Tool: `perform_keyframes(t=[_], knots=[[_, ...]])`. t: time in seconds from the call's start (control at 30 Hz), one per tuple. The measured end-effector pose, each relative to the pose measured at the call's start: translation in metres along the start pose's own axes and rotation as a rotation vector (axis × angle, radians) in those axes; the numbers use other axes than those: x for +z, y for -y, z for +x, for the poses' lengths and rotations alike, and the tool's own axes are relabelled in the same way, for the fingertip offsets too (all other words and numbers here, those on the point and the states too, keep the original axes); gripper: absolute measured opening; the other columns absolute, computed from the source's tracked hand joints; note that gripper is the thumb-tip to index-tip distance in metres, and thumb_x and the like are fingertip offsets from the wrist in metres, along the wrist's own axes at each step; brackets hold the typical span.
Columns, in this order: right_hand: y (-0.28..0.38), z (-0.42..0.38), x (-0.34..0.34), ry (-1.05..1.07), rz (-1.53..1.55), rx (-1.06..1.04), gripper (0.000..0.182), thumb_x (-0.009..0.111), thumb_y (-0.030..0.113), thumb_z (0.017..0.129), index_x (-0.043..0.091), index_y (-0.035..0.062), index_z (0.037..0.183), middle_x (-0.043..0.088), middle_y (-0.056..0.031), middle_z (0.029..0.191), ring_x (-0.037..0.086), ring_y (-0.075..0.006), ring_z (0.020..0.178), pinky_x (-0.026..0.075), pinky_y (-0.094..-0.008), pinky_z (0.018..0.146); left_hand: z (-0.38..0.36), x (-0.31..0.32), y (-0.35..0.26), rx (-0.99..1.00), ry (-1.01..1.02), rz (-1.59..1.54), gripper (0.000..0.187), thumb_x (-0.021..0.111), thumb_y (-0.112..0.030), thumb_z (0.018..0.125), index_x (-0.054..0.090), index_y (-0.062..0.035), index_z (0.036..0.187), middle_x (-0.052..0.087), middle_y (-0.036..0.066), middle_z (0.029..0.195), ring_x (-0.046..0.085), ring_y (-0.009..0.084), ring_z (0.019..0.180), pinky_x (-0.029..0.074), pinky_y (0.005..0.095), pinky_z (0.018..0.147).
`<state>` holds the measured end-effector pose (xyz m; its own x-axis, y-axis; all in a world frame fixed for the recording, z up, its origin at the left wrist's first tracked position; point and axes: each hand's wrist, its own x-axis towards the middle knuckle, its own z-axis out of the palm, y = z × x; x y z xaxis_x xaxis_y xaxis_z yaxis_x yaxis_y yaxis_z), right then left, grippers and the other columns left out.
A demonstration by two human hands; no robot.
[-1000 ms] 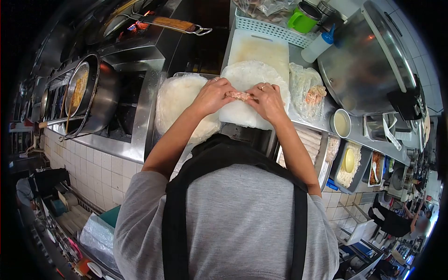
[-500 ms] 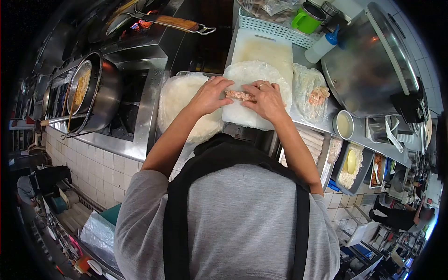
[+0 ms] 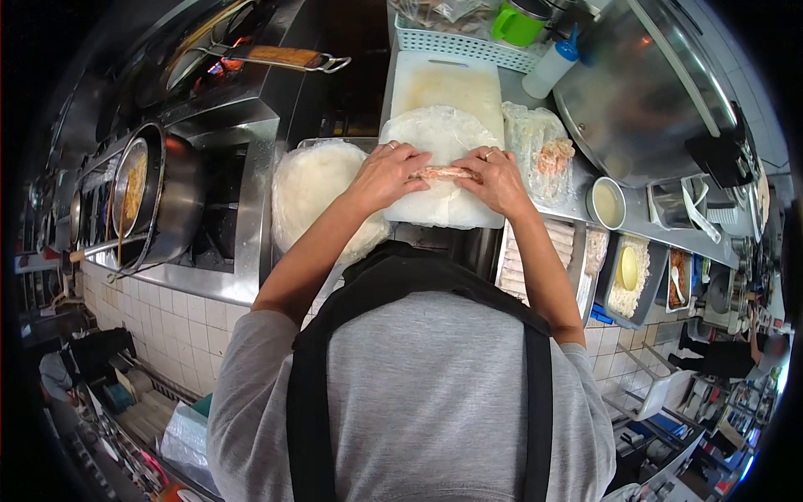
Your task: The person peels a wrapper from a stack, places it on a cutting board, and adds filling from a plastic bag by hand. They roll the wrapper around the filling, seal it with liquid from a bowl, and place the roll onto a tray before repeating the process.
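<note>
A round, thin white wrapper (image 3: pixel 439 125) lies on the white cutting board (image 3: pixel 468 77). Across it runs a strip of pinkish minced filling (image 3: pixel 450 173), partly covered by the wrapper's near edge. My left hand (image 3: pixel 390 176) is closed at the strip's left end, fingers curled onto the wrapper. At the right end my right hand (image 3: pixel 497 180) pinches the wrapper in the same way, a ring on one finger. To the left sits a plastic-covered stack of round wrappers (image 3: pixel 314 184). A clear bag of pink filling (image 3: pixel 552 156) lies to the right of the board.
Stove and pot (image 3: pixel 180 184) stand at left. A long-handled utensil (image 3: pixel 284 56) lies above. Along the right are a large steel pot (image 3: pixel 636 109), a squeeze bottle (image 3: pixel 554 65), a small bowl (image 3: pixel 606 203), a tray of rolls (image 3: pixel 556 251) and food containers. Another person (image 3: pixel 728 356) stands far right.
Both hands have brought the wrapper's near edge up over the filling, which shows as a thinner strip now. My right hand has moved outward to the strip's right end. The view has shifted slightly.
</note>
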<state>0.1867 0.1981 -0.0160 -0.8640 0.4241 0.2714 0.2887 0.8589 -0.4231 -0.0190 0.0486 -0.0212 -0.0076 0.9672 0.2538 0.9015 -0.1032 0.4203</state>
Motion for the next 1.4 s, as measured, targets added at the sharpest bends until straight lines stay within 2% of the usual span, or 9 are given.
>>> perform_keyframes(t=[0.17, 0.27, 0.4, 0.43, 0.57, 0.7, 0.9, 1.2, 1.4], knots=[[-0.016, -0.017, -0.006, -0.036, 0.016, 0.066, 0.024, 0.077, 0.024, 0.076, 0.075, 0.0184, 0.1, 0.066, -0.0019, 0.098, 0.059, -0.0216, 0.098, 0.038, -0.0385, 0.088, 0.012, 0.005, -0.014, 0.025, 0.045, 0.051, 0.039, 0.073, -0.03, 0.081, 0.07, -0.0155, 0.118, 0.063, 0.004, 0.104, 0.058, 0.0257, 0.101, 0.044, 0.0401, 0.091], [-0.028, -0.032, -0.009, -0.088, -0.015, 0.067, 0.025, 0.076, 0.024, 0.077, 0.075, 0.0178, 0.102, 0.066, -0.0029, 0.098, 0.059, -0.0227, 0.098, 0.037, -0.0394, 0.089, 0.016, 0.01, -0.019, 0.04, -0.05, 0.108, 0.042, 0.074, -0.031, 0.08, 0.069, -0.0128, 0.118, 0.062, 0.005, 0.105, 0.058, 0.0266, 0.101, 0.044, 0.0403, 0.09], [-0.052, -0.049, -0.04, -0.336, 0.076, 0.136, 0.02, 0.074, 0.019, 0.079, 0.076, 0.0134, 0.099, 0.07, -0.0093, 0.097, 0.063, -0.0299, 0.096, 0.048, -0.0412, 0.087, 0.02, 0.013, -0.023, 0.032, 0.04, 0.105, 0.044, 0.074, -0.031, 0.079, 0.069, -0.0115, 0.118, 0.062, 0.007, 0.108, 0.057, 0.0266, 0.102, 0.044, 0.0404, 0.089], [-0.064, -0.054, -0.046, -0.436, 0.051, 0.224, 0.018, 0.074, 0.017, 0.08, 0.076, 0.0101, 0.096, 0.071, -0.0145, 0.098, 0.065, -0.0346, 0.093, 0.053, -0.0412, 0.081, 0.021, 0.013, -0.027, 0.028, 0.036, 0.101, 0.043, 0.074, -0.03, 0.08, 0.069, -0.0111, 0.118, 0.062, 0.007, 0.108, 0.057, 0.0268, 0.103, 0.045, 0.04, 0.089], [-0.092, -0.065, -0.052, -0.481, -0.169, 0.616, 0.023, 0.074, 0.019, 0.079, 0.075, 0.0083, 0.1, 0.071, -0.0178, 0.104, 0.067, -0.0377, 0.091, 0.054, -0.0432, 0.08, 0.021, 0.015, -0.029, 0.03, -0.002, 0.083, 0.038, 0.075, -0.027, 0.079, 0.069, -0.0116, 0.113, 0.061, 0.006, 0.104, 0.058, 0.0274, 0.101, 0.046, 0.0404, 0.088], [-0.093, -0.065, -0.035, -0.434, -0.239, 0.537, 0.036, 0.076, 0.021, 0.076, 0.071, 0.0108, 0.111, 0.07, -0.0144, 0.109, 0.065, -0.0351, 0.099, 0.05, -0.0457, 0.086, 0.021, 0.013, -0.029, 0.013, 0.006, 0.082, 0.038, 0.074, -0.025, 0.08, 0.07, -0.0105, 0.115, 0.061, 0.007, 0.107, 0.058, 0.0277, 0.101, 0.046, 0.0404, 0.089], [-0.106, -0.066, -0.02, -0.488, -0.284, 0.589, 0.019, 0.074, 0.02, 0.078, 0.073, 0.0122, 0.095, 0.071, -0.0102, 0.101, 0.065, -0.0315, 0.093, 0.047, -0.043, 0.079, 0.021, 0.013, -0.029, -0.009, 0.017, 0.055, 0.038, 0.074, -0.024, 0.081, 0.07, -0.0101, 0.116, 0.061, 0.008, 0.108, 0.057, 0.0283, 0.102, 0.046, 0.0403, 0.089], [-0.112, -0.078, -0.034, -0.37, -0.44, 0.406, 0.009, 0.071, 0.016, 0.075, 0.069, 0.0097, 0.081, 0.07, -0.0108, 0.086, 0.066, -0.0308, 0.082, 0.049, -0.0441, 0.071, 0.019, 0.013, -0.026, -0.001, 0.017, 0.047, 0.038, 0.073, -0.024, 0.081, 0.07, -0.0093, 0.117, 0.061, 0.008, 0.109, 0.057, 0.028, 0.102, 0.046, 0.0397, 0.09], [-0.108, -0.083, -0.039, -0.528, -0.023, 0.682, 0.014, 0.07, 0.015, 0.076, 0.072, 0.0095, 0.089, 0.068, -0.0133, 0.074, 0.067, -0.033, 0.074, 0.054, -0.0423, 0.067, 0.02, 0.011, -0.028, -0.012, 0.038, 0.037, 0.039, 0.073, -0.024, 0.082, 0.07, -0.009, 0.117, 0.061, 0.009, 0.11, 0.057, 0.0282, 0.102, 0.046, 0.0397, 0.09]])
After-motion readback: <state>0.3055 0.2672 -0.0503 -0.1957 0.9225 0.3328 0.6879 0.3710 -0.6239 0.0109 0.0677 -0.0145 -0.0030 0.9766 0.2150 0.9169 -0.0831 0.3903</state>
